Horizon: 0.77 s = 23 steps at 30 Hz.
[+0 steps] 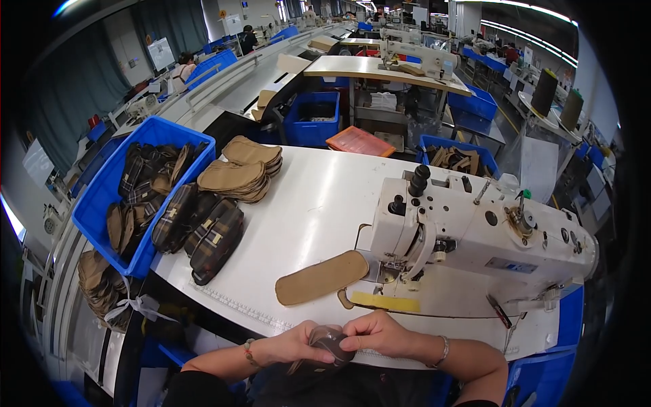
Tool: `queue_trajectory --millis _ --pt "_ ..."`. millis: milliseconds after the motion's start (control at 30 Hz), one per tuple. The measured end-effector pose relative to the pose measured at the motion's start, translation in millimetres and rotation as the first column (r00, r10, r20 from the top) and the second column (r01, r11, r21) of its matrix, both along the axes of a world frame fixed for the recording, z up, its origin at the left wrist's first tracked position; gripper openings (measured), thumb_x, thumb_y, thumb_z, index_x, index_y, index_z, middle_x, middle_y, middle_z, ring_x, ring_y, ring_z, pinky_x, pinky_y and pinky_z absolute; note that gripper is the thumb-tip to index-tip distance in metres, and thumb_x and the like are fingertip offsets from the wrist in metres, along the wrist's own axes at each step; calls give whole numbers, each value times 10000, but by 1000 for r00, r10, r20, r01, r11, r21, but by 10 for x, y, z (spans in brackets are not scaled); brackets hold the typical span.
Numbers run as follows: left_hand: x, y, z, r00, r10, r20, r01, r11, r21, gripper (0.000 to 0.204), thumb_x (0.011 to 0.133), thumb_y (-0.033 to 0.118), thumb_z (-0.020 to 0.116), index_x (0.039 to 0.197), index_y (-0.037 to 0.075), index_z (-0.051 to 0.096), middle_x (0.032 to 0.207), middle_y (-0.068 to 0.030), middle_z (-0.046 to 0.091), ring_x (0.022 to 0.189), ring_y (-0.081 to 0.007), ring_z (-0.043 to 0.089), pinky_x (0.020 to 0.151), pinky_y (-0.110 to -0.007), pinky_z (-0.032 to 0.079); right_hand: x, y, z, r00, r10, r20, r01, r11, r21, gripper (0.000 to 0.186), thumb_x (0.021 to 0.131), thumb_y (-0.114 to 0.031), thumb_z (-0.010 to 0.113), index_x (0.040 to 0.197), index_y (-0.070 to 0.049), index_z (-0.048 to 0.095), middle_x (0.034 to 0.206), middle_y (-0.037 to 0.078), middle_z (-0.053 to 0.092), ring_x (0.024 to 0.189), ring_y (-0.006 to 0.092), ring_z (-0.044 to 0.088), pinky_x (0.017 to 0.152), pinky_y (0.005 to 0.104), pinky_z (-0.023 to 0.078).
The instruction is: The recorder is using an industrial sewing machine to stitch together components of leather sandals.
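My left hand [298,343] and my right hand [378,334] are close together at the table's front edge. Both pinch a dark brown, curved piece [328,342] with a seam line across it; its lower part is lost against my dark clothes. Just beyond them, a flat tan oblong piece [322,278] lies with its right end close to the needle area of a white sewing machine [468,237]. A strip of yellow material [386,302] lies in front of the machine's needle.
At the left, a blue bin [85,216] holds plaid and tan sewn pieces. Beside it on the white table [308,183] are stacked tan pieces [234,178] and plaid items [217,237]. Dark-handled snips [500,311] lie at the right. Thread cones [544,93] stand beyond the machine.
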<state>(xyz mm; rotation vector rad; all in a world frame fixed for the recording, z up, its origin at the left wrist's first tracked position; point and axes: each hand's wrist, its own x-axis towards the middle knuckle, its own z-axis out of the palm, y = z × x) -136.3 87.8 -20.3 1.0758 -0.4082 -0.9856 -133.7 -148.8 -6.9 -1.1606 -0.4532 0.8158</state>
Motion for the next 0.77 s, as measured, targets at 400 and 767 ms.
queue_trajectory --millis 400,767 --pt "-177 60 113 862 368 348 -454 866 208 164 983 149 598 1025 -6 633 895 -9 657 813 -42 577 685 -203 478 -46 53 67 982 -73 173 98 985 -142 197 930 -195 698 854 -13 703 717 -27 643 674 26 557 608 201 448" --pt "-116 39 616 537 139 832 -649 698 303 171 997 167 561 975 40 674 881 -72 681 761 -220 632 728 -279 499 316 -63 -132 175 335 926 712 607 -354 455 907 -253 670 1337 -172 546 1426 180 477 1359 298 428 1114 418 355"
